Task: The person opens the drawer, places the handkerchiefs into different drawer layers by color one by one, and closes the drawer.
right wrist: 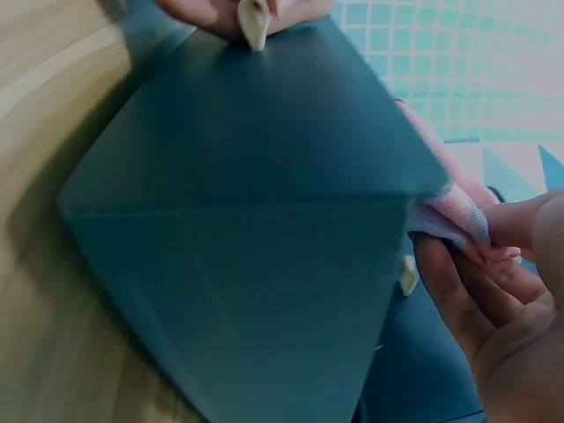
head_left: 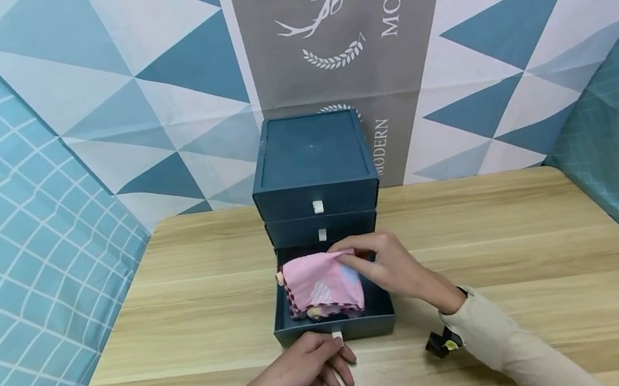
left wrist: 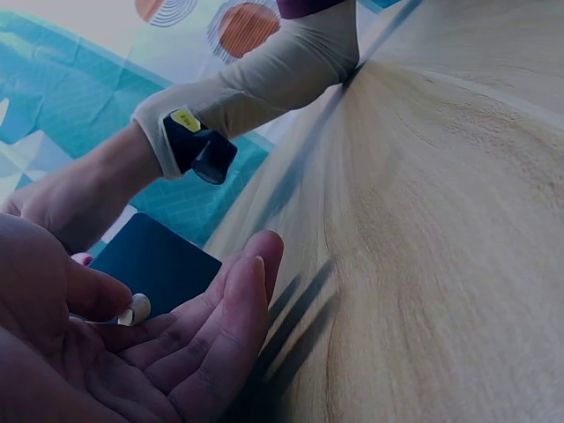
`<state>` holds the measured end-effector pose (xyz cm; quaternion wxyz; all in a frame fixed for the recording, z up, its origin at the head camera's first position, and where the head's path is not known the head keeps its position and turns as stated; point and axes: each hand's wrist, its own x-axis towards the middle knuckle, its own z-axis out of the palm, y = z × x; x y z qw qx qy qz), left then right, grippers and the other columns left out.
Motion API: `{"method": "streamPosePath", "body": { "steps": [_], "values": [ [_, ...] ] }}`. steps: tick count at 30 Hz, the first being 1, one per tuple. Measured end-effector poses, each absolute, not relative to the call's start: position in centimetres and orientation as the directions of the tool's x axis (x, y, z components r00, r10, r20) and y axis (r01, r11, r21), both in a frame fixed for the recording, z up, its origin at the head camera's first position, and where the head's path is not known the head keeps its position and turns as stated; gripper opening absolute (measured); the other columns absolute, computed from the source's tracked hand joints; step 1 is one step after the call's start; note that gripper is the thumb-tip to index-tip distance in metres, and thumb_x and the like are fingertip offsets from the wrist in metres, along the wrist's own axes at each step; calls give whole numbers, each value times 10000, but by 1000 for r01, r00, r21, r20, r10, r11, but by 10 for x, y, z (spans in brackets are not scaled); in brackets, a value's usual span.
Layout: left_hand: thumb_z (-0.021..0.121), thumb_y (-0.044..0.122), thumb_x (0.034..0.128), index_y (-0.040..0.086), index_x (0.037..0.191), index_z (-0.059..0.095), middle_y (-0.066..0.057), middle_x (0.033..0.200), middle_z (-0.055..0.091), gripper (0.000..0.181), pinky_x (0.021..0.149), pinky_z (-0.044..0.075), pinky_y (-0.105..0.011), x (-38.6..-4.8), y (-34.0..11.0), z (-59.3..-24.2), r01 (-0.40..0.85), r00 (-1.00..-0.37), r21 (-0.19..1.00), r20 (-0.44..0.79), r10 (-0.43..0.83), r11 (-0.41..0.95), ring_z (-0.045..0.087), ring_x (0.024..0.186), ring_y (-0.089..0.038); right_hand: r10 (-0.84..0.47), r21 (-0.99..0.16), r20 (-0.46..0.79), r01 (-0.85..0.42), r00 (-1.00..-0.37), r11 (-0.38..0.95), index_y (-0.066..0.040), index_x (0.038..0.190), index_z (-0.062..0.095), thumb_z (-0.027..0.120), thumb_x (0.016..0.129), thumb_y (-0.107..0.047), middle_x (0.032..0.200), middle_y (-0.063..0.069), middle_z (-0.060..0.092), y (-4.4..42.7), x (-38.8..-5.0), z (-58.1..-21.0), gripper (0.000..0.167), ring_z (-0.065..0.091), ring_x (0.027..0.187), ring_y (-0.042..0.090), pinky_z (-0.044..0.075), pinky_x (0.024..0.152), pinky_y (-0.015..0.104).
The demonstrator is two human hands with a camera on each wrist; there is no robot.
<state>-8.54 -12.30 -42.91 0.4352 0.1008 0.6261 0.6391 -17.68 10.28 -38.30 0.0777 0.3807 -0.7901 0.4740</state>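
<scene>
A folded pink cloth (head_left: pixel 322 280) with a dark checked edge lies in the pulled-out bottom drawer (head_left: pixel 378 324) of a dark blue drawer unit (head_left: pixel 312 153). My right hand (head_left: pixel 394 267) pinches the cloth's far right corner between thumb and fingers; the right wrist view shows that pinched cloth (right wrist: pixel 463 211) at the drawer's edge. At the drawer's front, my left hand (head_left: pixel 304 368) holds the white pull tab (head_left: pixel 337 335) between thumb and index finger, its other fingers extended. The left wrist view shows the tab (left wrist: pixel 137 310) against the thumb. The cloth partly hides the drawer's floor.
The two upper drawers, with white tabs (head_left: pixel 319 207), are shut. Behind the unit hangs a patterned backdrop (head_left: pixel 188 91) at the wooden table's (head_left: pixel 198 288) far edge. Blue tiled-pattern sheets (head_left: pixel 4 262) flank the table. A black device (head_left: pixel 442 342) sits at my right wrist.
</scene>
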Motion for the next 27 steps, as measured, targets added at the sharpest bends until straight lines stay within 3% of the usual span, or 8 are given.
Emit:
{"method": "streamPosePath", "body": {
  "steps": [11,20,27],
  "values": [
    [396,283,1090,-63,1133,626,-151,919,717,417,553,577,-277,-85,-123,-431,-420,-603,891,-416,681,172,708,695,-165,-535,-649,441,-668,-720,364,-142,1117,751,640,983,-108,1051,-51,734,105,-192,-401,178,613,767,62,531,684,256],
    [400,290,1089,-66,1129,627,-136,905,716,425,543,565,-253,-84,-122,-430,-413,-602,896,-403,690,163,702,688,-145,-576,-607,395,-674,-716,421,-126,1133,747,642,981,-108,1108,-19,734,102,-196,-415,186,670,1009,67,564,867,332],
    [399,285,1089,-66,1134,627,-136,909,718,421,548,564,-246,-84,-122,-430,-411,-603,897,-403,689,165,704,691,-142,-606,-586,340,-666,-719,461,-112,1140,744,657,968,-92,1124,3,731,100,-196,-417,194,676,1025,93,563,886,338]
  ]
}}
